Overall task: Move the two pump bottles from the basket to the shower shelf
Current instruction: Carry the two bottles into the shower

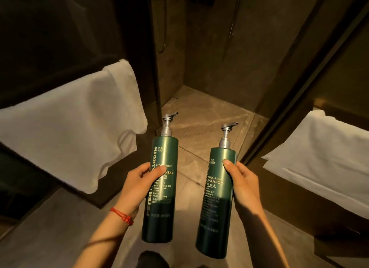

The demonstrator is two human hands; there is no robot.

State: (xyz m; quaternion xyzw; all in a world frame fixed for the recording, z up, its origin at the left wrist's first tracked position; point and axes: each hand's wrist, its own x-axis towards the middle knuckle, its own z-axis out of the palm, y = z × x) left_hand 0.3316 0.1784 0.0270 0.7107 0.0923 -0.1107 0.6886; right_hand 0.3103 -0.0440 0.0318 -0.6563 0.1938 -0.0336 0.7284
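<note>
I hold two tall dark green pump bottles with silver pumps, both upright in front of me at the shower entrance. My left hand [137,184] grips the cleanser bottle [162,207] around its middle, thumb across the label. My right hand [241,179] grips the shampoo bottle [216,217] the same way, slightly lower and to the right. The bottles are apart, not touching. A red cord bracelet sits on my left wrist. No basket and no shower shelf are visible.
A white towel [69,123] hangs on the left and another white towel [323,163] on the right. Between them lies the brown stone shower floor [201,119], with dark walls, a hose [162,27] and a glass door frame [299,83] on the right.
</note>
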